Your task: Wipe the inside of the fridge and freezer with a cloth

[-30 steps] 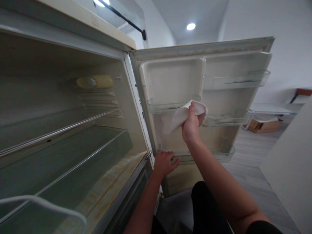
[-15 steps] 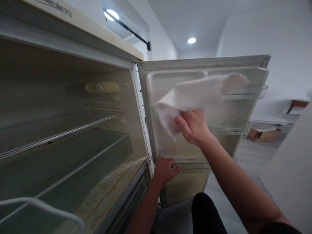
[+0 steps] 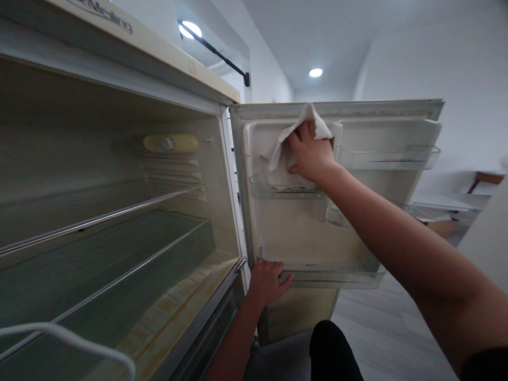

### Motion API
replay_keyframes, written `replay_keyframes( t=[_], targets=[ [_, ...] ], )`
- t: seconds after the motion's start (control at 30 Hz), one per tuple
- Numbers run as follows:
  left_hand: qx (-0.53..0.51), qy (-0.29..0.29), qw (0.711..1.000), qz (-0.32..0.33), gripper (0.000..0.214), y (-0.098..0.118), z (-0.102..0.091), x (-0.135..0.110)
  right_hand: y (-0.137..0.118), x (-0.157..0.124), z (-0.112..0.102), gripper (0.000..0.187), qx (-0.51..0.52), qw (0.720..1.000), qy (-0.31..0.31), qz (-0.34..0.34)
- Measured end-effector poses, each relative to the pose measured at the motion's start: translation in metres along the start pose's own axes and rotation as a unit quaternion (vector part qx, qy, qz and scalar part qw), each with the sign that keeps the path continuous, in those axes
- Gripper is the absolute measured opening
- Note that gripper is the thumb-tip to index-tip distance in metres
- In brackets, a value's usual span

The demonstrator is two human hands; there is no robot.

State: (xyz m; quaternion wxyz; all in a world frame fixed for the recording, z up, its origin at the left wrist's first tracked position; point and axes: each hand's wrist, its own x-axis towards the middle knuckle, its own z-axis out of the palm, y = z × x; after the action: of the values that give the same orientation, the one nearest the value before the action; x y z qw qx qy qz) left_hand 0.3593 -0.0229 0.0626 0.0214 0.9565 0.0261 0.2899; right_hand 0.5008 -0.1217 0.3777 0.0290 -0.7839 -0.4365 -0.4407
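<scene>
My right hand (image 3: 311, 151) grips a white cloth (image 3: 283, 140) and presses it against the inner panel of the open fridge door (image 3: 293, 233), at the upper left compartment. Part of the cloth hangs down behind my fingers, above a small clear door shelf (image 3: 286, 191). Lower down, my left hand (image 3: 270, 279) rests at the hinge-side edge of the door, by the left end of the bottom door rack (image 3: 333, 278). Its fingers are loosely spread, with nothing visible in them.
To the left stands the fridge interior, with a glass shelf (image 3: 107, 214), a yellowed control housing (image 3: 170, 143) and a stained floor. A white cable (image 3: 75, 341) curves across the lower left. Clear racks (image 3: 389, 160) line the door's right side. A cardboard box (image 3: 442, 227) sits beyond.
My right hand has moved up and slightly left with the cloth, which was spread out and now bunches against the door's upper panel. My left hand stays in place.
</scene>
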Motion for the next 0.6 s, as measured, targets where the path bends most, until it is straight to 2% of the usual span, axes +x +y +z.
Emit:
replay_keyframes(
  t=[0.1, 0.2, 0.3, 0.37, 0.43, 0.5, 0.6],
  targets=[
    [0.003, -0.007, 1.0, 0.002, 0.032, 0.002, 0.0, 0.001, 0.008, -0.004, -0.001, 0.064, -0.011, 0.998, 0.003, 0.056],
    [0.006, -0.004, 1.0, -0.004, 0.032, 0.003, 0.0, 0.002, 0.007, -0.002, -0.001, 0.048, -0.015, 0.998, -0.041, 0.036],
    [0.003, -0.006, 1.0, -0.006, 0.032, 0.004, 0.001, 0.003, -0.001, 0.008, 0.002, 0.034, 0.005, 0.993, -0.113, -0.015],
    [0.003, -0.009, 1.0, -0.008, 0.033, 0.004, 0.001, 0.004, -0.012, 0.017, 0.007, 0.035, 0.048, 0.987, -0.132, -0.075],
    [0.005, -0.013, 1.0, -0.01, 0.033, 0.005, 0.001, 0.005, -0.024, 0.029, 0.012, 0.034, 0.114, 0.968, -0.156, -0.157],
    [0.006, -0.014, 1.0, -0.011, 0.032, 0.006, 0.0, 0.005, -0.036, 0.038, 0.015, 0.032, 0.171, 0.942, -0.195, -0.212],
    [0.008, -0.01, 1.0, -0.009, 0.032, 0.005, -0.001, 0.005, -0.041, 0.042, 0.014, 0.031, 0.189, 0.925, -0.239, -0.227]
  ],
)
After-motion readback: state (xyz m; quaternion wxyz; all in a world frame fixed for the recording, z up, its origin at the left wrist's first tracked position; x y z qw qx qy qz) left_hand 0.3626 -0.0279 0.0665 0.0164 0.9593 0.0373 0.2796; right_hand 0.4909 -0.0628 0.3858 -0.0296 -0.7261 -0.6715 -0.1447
